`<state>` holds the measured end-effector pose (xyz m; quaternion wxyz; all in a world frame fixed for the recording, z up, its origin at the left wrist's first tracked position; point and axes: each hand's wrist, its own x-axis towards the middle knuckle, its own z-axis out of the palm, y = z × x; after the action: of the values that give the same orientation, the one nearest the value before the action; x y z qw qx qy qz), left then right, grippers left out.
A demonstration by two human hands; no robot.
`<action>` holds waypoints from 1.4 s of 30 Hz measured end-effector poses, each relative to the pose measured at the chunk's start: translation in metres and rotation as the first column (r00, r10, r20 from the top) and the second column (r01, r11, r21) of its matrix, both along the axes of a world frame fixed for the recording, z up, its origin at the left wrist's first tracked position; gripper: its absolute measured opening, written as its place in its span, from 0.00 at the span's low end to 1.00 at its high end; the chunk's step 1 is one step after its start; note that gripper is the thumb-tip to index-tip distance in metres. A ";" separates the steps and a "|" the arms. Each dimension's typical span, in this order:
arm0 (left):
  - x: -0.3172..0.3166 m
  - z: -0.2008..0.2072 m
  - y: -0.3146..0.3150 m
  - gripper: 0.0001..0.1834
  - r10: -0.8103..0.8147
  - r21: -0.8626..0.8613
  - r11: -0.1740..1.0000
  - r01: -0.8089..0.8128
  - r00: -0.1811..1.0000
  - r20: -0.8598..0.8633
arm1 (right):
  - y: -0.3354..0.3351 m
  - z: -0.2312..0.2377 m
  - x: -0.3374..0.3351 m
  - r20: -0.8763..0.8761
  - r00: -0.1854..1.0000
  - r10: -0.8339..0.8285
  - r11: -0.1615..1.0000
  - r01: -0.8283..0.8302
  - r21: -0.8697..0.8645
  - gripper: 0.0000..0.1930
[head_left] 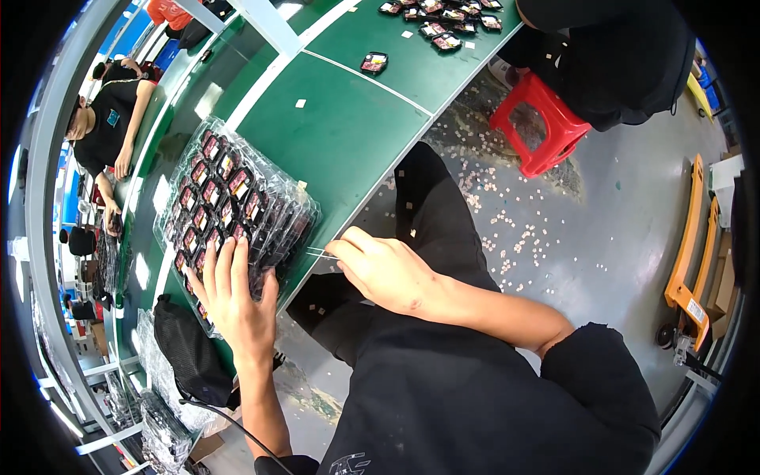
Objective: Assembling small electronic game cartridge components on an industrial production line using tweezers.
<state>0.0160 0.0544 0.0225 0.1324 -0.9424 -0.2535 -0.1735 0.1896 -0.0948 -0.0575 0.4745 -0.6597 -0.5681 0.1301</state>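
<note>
Black shirt (491,392), tweezers (322,254) crosswise, tips (309,250) leftward

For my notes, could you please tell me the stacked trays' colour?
The stacked trays are clear, best seen in the head view.

Left hand (244,321) palm-down, fingers (224,273) apart; right hand (388,271) in a pinch
</note>
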 end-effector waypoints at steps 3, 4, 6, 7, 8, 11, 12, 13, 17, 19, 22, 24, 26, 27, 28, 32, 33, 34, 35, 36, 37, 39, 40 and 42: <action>-0.001 0.001 -0.001 0.36 -0.001 0.010 1.000 0.001 1.000 -0.006 | 0.005 -0.005 -0.001 0.056 0.998 -0.018 0.998 0.015 0.056 0.13; -0.002 0.000 -0.001 0.36 0.003 0.003 1.000 -0.002 1.000 -0.004 | 0.006 -0.006 -0.001 0.083 0.996 -0.033 0.997 0.027 0.076 0.13; -0.002 0.000 0.000 0.35 0.004 -0.004 1.000 -0.004 1.000 -0.004 | 0.008 -0.006 0.000 0.117 0.992 -0.047 0.997 0.040 0.066 0.13; -0.002 0.000 0.000 0.35 0.005 -0.005 1.000 -0.005 1.000 -0.006 | 0.008 -0.007 0.000 0.154 0.986 -0.060 0.997 0.052 0.056 0.13; -0.002 0.000 0.001 0.35 0.006 -0.006 1.000 -0.006 1.000 -0.009 | 0.008 -0.007 0.000 0.152 0.986 -0.061 0.997 0.053 0.056 0.13; -0.002 0.001 0.000 0.36 0.012 -0.023 1.000 -0.013 0.999 -0.041 | 0.010 -0.007 -0.002 0.205 0.977 -0.064 0.998 0.058 0.033 0.14; -0.001 0.002 -0.001 0.36 0.012 -0.022 1.000 -0.013 0.999 -0.042 | 0.008 -0.003 -0.002 0.213 0.975 -0.059 0.998 0.059 0.006 0.14; -0.002 0.001 -0.002 0.36 0.010 -0.049 0.999 -0.012 0.999 -0.031 | 0.007 0.000 -0.002 0.222 0.974 -0.053 0.998 0.059 -0.021 0.14; -0.003 0.003 -0.003 0.33 -0.005 -0.098 0.995 0.006 1.000 0.007 | 0.001 0.002 -0.002 0.199 0.978 -0.058 0.998 0.052 0.033 0.14; -0.005 0.004 0.000 0.32 0.001 -0.077 0.997 -0.001 1.000 -0.011 | 0.002 0.004 0.000 0.185 0.978 -0.095 0.992 0.076 0.104 0.15; -0.004 0.006 0.001 0.31 -0.001 -0.055 0.998 0.000 1.000 -0.030 | 0.011 -0.001 0.001 0.190 0.971 -0.144 0.980 0.112 0.167 0.16; -0.004 0.007 0.001 0.31 -0.004 -0.052 0.999 0.003 0.999 -0.034 | 0.015 -0.005 0.000 0.205 0.968 -0.142 0.981 0.110 0.162 0.17; -0.005 0.006 0.000 0.33 0.003 -0.087 0.996 -0.007 0.999 -0.042 | 0.018 -0.005 0.000 0.221 0.965 -0.139 0.982 0.105 0.157 0.17; -0.004 0.007 -0.001 0.33 0.006 -0.087 0.996 -0.009 0.999 -0.041 | 0.017 -0.003 -0.002 0.231 0.963 -0.136 0.984 0.104 0.144 0.17; -0.002 0.008 -0.002 0.34 0.005 -0.107 0.994 -0.011 0.998 -0.059 | 0.015 0.000 -0.003 0.240 0.962 -0.132 0.986 0.103 0.130 0.16; -0.003 0.006 0.000 0.36 0.005 -0.142 0.990 -0.014 0.998 -0.065 | 0.005 0.010 -0.006 0.308 0.947 -0.092 0.994 0.069 0.085 0.15; -0.004 0.006 0.003 0.35 -0.003 -0.150 0.989 -0.007 0.998 -0.062 | 0.005 0.011 -0.005 0.308 0.947 -0.091 0.994 0.068 0.085 0.15; -0.004 0.007 0.004 0.32 -0.003 -0.140 0.990 -0.006 0.998 -0.066 | 0.004 0.012 -0.004 0.296 0.951 -0.093 0.992 0.063 0.111 0.16; -0.004 0.007 0.005 0.32 -0.003 -0.140 0.990 -0.007 0.998 -0.066 | 0.004 0.014 -0.003 0.284 0.954 -0.095 0.989 0.058 0.137 0.16; -0.004 0.008 0.006 0.31 -0.011 -0.142 0.990 0.001 0.997 -0.073 | 0.005 0.017 -0.001 0.285 0.954 -0.094 0.989 0.057 0.137 0.16; -0.004 0.008 0.007 0.29 -0.020 -0.144 0.989 0.008 0.997 -0.079 | 0.007 0.019 0.000 0.276 0.953 -0.124 0.982 0.077 0.175 0.16; -0.005 0.008 0.008 0.28 -0.030 -0.136 0.990 0.020 0.997 -0.074 | 0.009 0.019 0.001 0.267 0.951 -0.154 0.972 0.098 0.212 0.16; -0.006 0.008 0.008 0.27 -0.042 -0.128 0.991 0.033 0.997 -0.070 | 0.012 0.016 0.000 0.275 0.950 -0.146 0.979 0.099 0.177 0.16; -0.006 0.008 0.008 0.26 -0.039 -0.155 0.987 0.031 0.998 -0.052 | 0.013 0.014 0.000 0.284 0.949 -0.136 0.985 0.099 0.140 0.16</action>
<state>0.0100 0.0623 0.0309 0.0629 -0.9585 -0.2459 -0.1299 0.1894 -0.0813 -0.0433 0.4324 -0.6734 -0.5987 -0.0330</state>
